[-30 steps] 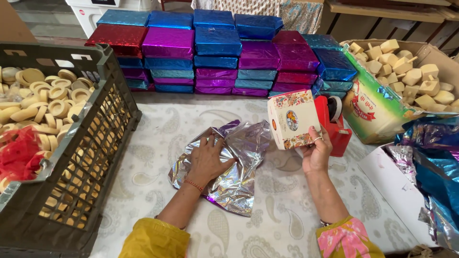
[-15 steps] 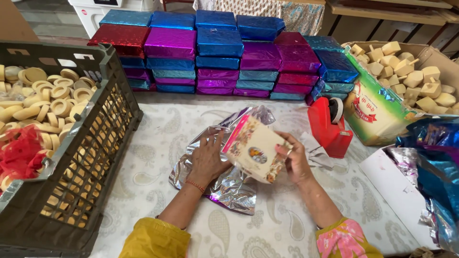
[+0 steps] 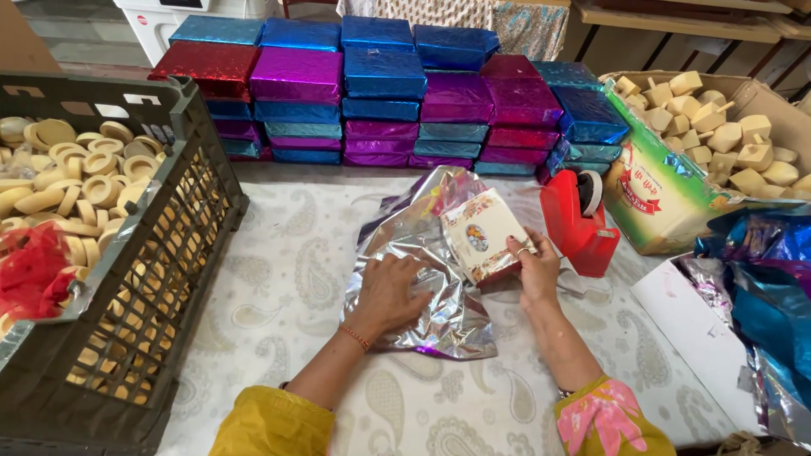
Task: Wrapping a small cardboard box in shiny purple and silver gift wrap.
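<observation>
A crumpled sheet of silver foil wrap [image 3: 422, 253] lies on the patterned white cloth in front of me. My left hand [image 3: 390, 291] presses flat on its near left part. My right hand [image 3: 534, 268] grips a small cream printed box [image 3: 483, 233] by its right edge and holds it tilted down onto the foil's right side. Both forearms reach in from the bottom, with yellow and pink sleeves.
A dark plastic crate [image 3: 160, 253] of pale round discs stands at left. Stacked foil-wrapped boxes [image 3: 380, 84] in blue, purple and red line the back. A red tape dispenser [image 3: 579, 221] sits right of the box. A carton of pale blocks [image 3: 718, 135] and loose coloured foil [image 3: 769, 295] fill the right.
My right hand brought the printed box down from mid-air near the tape dispenser onto the foil sheet. My left hand stayed on the foil.
</observation>
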